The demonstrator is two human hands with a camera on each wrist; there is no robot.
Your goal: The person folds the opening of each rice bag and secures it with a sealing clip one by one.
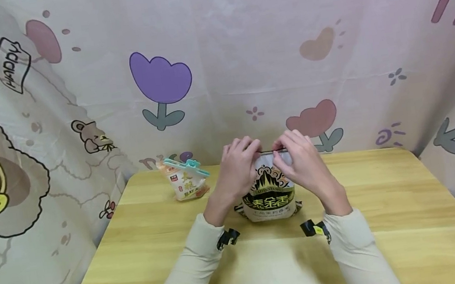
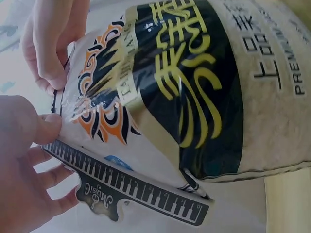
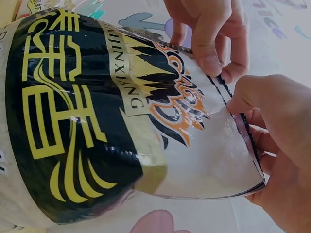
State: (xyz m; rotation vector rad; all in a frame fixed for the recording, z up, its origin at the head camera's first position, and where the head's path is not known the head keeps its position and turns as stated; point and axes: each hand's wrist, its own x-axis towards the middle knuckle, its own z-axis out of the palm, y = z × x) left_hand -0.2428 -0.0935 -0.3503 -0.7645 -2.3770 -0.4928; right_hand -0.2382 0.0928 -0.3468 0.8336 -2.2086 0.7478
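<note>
A plastic bag of rice [image 1: 271, 207] with black, gold and orange print stands upright on the table. My left hand [image 1: 237, 167] pinches its top edge between thumb and fingers. The fingers of that hand also hold one end of a black bag clip [image 2: 138, 182] with piano keys and "Music" lettering, lying along the side of the bag in the left wrist view. My right hand [image 3: 277, 121] pinches the top edge beside the left, thumb in front and fingers behind. The strip at the top is flattened between the hands.
A smaller food bag [image 1: 185, 186] stands to the left, its slanted top closed by a turquoise clip [image 1: 187, 166]. The wooden table [image 1: 392, 216] ends at the back against a printed curtain [image 1: 226, 65]. Dark wrist cameras [image 1: 227, 239] sit on both sleeves.
</note>
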